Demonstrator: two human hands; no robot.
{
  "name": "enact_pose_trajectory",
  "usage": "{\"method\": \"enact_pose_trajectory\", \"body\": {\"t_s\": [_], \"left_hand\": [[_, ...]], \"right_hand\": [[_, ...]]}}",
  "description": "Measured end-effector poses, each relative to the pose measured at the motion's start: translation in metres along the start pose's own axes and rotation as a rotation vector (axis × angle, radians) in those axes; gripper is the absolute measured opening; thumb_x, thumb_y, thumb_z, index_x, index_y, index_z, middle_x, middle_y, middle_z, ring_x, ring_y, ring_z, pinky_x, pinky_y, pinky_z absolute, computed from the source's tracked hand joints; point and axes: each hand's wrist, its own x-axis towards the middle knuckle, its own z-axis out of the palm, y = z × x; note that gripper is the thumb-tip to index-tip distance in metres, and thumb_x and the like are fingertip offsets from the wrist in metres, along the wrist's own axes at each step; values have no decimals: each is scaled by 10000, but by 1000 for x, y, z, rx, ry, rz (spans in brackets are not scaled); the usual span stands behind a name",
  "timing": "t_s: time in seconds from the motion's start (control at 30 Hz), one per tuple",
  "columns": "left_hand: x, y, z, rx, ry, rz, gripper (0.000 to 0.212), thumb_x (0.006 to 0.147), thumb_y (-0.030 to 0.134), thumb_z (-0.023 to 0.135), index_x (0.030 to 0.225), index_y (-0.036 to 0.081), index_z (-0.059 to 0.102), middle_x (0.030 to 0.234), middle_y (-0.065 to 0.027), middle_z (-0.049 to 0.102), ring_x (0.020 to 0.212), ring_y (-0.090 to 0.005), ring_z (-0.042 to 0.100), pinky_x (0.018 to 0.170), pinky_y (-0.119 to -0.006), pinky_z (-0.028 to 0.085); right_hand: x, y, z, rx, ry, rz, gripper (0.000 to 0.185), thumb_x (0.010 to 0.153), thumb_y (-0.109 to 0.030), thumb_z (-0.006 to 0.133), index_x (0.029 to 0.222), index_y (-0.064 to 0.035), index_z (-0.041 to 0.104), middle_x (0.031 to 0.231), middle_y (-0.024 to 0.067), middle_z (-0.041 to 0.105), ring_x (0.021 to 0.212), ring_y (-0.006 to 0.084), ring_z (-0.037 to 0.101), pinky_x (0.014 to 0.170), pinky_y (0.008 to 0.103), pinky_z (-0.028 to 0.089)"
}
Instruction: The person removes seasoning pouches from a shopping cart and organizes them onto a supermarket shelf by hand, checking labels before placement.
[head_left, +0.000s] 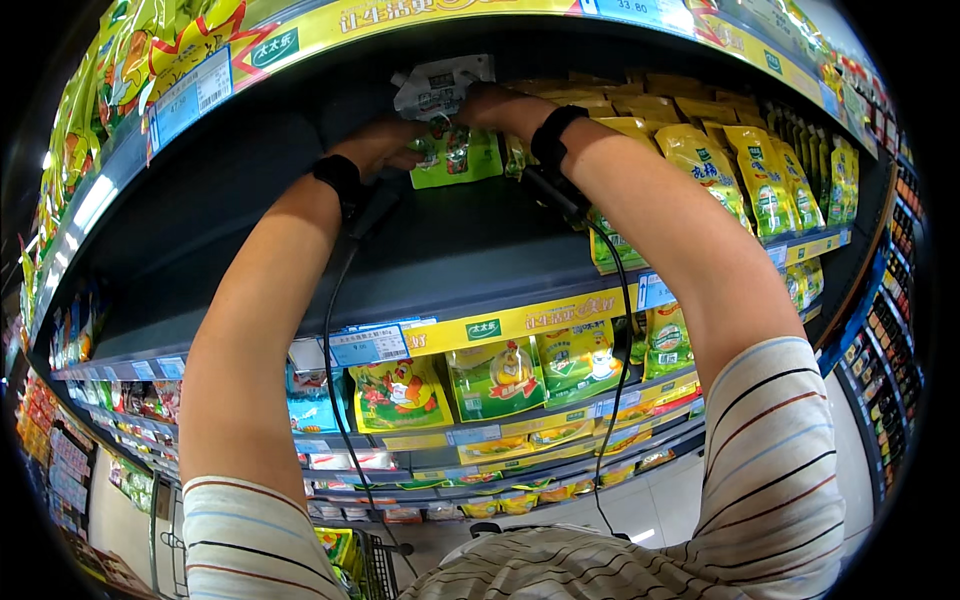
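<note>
Both hands reach into a dark store shelf (465, 247), with a green and whitish plastic pouch (457, 161) upright between them. My left hand (386, 146) is at the pouch's left side, its fingers partly spread near the lower part; whether it grips the pouch is unclear. My right hand (487, 105) touches the pouch's upper right edge, its fingertips partly hidden in shadow. Black bands with cabled devices sit on both wrists. Just right of the pouch, behind my right forearm, stand rows of yellow-green seasoning pouches (701, 169).
A yellow label strip (480, 328) with price tags runs along the shelf's front edge. Above hangs another shelf edge (315, 34). Lower shelves hold more bags, among them a yellow bag with a cartoon chicken (403, 394). A shopping cart (379, 570) stands at the bottom left.
</note>
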Motion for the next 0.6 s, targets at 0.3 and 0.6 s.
{"method": "enact_pose_trajectory", "body": {"t_s": [0.3, 0.6], "left_hand": [[-4, -6, -10, 30, -135, 57, 632, 943, 478, 591, 1428, 91, 470, 1329, -109, 584, 1083, -255, 630, 877, -350, 523], [-50, 32, -17, 26, -139, 175, 597, 965, 431, 560, 1402, 30, 498, 1314, -153, 602, 1119, -260, 627, 907, -336, 542]], "right_hand": [[-25, -15, -6, 202, -86, -11, 459, 828, -369, 667, 1118, -13, 701, 1210, 202, 665, 1114, 305, 634, 931, 395, 477], [-60, 9, -35, 584, -191, 0, 523, 879, -315, 670, 1300, -26, 554, 1272, 150, 564, 1098, 294, 562, 905, 445, 483]]}}
